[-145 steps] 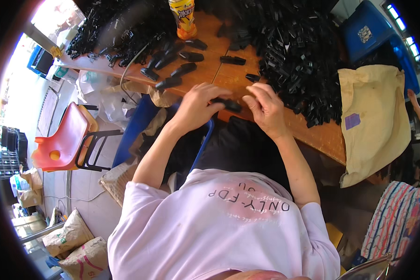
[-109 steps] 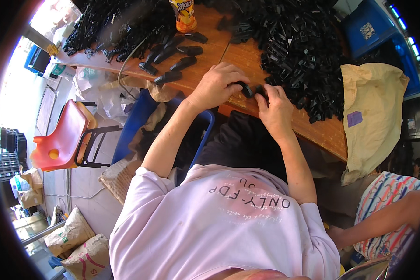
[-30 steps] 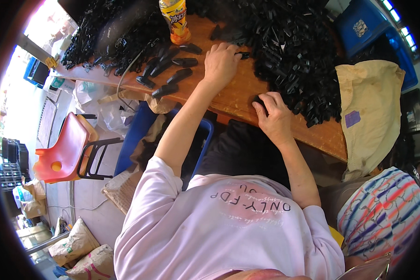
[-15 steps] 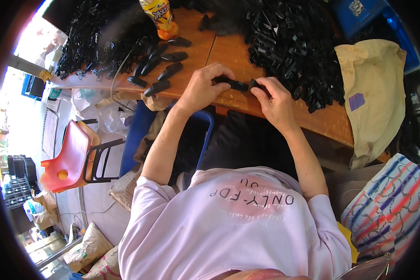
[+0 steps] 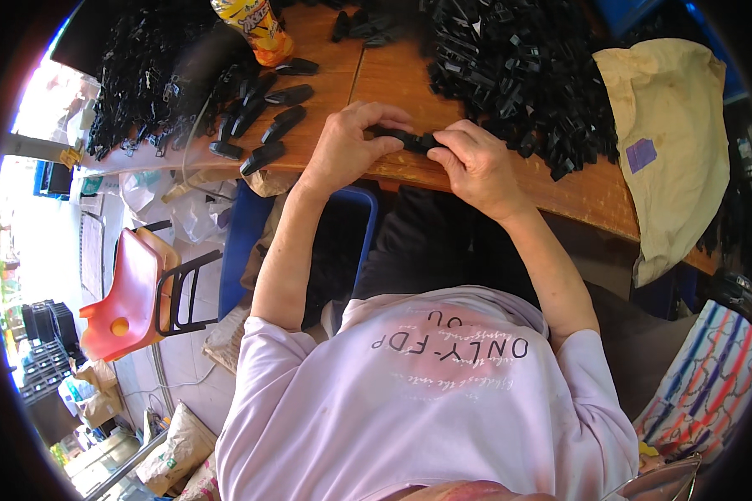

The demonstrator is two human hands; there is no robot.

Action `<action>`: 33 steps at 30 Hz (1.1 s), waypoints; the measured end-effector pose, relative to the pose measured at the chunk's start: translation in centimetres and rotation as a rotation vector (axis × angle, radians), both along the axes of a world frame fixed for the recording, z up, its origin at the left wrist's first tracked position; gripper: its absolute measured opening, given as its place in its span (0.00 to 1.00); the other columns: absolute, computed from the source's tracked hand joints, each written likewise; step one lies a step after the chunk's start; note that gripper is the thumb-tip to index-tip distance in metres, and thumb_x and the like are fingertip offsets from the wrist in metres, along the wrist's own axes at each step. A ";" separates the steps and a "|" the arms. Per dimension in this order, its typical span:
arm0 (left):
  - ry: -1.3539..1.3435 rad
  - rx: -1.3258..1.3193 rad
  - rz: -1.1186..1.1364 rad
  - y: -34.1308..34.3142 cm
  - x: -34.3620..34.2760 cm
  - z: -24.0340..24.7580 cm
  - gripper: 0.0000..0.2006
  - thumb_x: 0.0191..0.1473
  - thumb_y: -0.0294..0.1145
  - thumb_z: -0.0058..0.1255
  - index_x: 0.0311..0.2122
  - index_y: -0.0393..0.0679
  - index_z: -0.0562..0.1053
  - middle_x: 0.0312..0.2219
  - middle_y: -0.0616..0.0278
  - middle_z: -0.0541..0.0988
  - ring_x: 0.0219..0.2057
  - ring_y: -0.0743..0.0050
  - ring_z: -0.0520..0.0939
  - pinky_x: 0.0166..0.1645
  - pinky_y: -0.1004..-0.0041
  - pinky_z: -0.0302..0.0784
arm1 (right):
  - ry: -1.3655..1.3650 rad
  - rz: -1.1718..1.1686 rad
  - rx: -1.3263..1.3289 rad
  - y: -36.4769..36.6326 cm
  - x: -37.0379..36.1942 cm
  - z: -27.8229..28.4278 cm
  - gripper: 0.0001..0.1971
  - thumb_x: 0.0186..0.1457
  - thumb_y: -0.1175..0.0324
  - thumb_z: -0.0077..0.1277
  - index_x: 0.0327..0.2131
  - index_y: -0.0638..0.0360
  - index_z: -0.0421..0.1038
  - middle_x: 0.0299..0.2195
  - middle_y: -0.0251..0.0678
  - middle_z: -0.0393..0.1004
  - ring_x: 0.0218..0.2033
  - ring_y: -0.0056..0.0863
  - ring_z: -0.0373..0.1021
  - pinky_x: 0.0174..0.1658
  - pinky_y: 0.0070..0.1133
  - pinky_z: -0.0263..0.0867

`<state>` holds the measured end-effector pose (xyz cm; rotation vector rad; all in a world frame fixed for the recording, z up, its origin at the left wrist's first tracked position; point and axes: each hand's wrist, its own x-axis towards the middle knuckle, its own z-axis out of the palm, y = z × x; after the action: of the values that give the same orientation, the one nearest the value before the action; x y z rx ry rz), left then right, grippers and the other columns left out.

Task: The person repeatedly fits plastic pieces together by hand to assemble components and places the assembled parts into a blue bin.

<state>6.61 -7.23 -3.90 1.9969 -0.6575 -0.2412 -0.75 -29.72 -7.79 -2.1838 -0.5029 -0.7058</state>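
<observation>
An elongated black plastic part (image 5: 413, 141) bridges my two hands just above the table's front edge. My left hand (image 5: 348, 148) is closed on its left end, thumb underneath and fingers over the top. At the other end, my right hand (image 5: 482, 167) pinches a small black piece (image 5: 429, 142) against the part. Whether the two are joined cannot be seen, since fingertips cover much of the contact. Left of my left hand lie several similar black parts (image 5: 284, 123), loosely grouped on the brown wooden table (image 5: 393, 79).
A big heap of black pieces (image 5: 510, 75) covers the table's right side; another black pile (image 5: 150, 92) spreads at left. Beside that stands a yellow-orange bottle (image 5: 257, 33). A beige cloth (image 5: 664, 142) hangs over the right edge. Below are a blue bin (image 5: 371, 219) and pink chair (image 5: 124, 296).
My right hand has come left and brought its small piece up against the longer part, closing the gap between them. The view has shifted slightly.
</observation>
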 end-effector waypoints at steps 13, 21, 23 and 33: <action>-0.139 0.137 0.158 4.3 -2.1 -1.5 0.20 0.52 0.20 0.63 0.53 0.37 0.80 0.44 0.57 0.85 0.45 0.68 0.84 0.53 0.67 0.79 | -0.206 -0.067 -0.160 1.0 -0.8 -0.8 0.11 0.55 0.63 0.62 0.35 0.58 0.75 0.37 0.37 0.74 0.37 0.37 0.76 0.32 0.31 0.75; -0.172 0.476 0.036 11.4 -10.1 -1.3 0.21 0.53 0.18 0.58 0.54 0.36 0.79 0.47 0.52 0.84 0.48 0.54 0.84 0.58 0.61 0.76 | -0.165 -0.382 -0.239 -4.8 -3.4 -1.6 0.12 0.52 0.68 0.62 0.37 0.63 0.75 0.40 0.39 0.71 0.37 0.33 0.73 0.30 0.27 0.73; -0.424 0.613 -0.034 12.1 -9.7 -1.0 0.21 0.57 0.20 0.56 0.57 0.36 0.78 0.48 0.49 0.83 0.51 0.49 0.82 0.59 0.59 0.74 | -0.086 -0.374 -0.309 -4.6 -2.5 -1.3 0.10 0.50 0.69 0.60 0.36 0.61 0.77 0.38 0.41 0.72 0.40 0.37 0.73 0.33 0.31 0.73; -0.840 0.204 0.314 -3.9 7.3 5.0 0.23 0.59 0.25 0.53 0.61 0.41 0.76 0.62 0.50 0.78 0.63 0.46 0.77 0.69 0.58 0.69 | -0.166 -0.463 -0.136 -4.2 -4.6 -1.5 0.13 0.54 0.76 0.60 0.44 0.59 0.79 0.43 0.43 0.77 0.43 0.44 0.77 0.41 0.35 0.74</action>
<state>13.86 -11.16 1.06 2.3424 -0.8308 0.7894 -5.33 -33.89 -9.31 -2.4090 -0.1237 -1.1341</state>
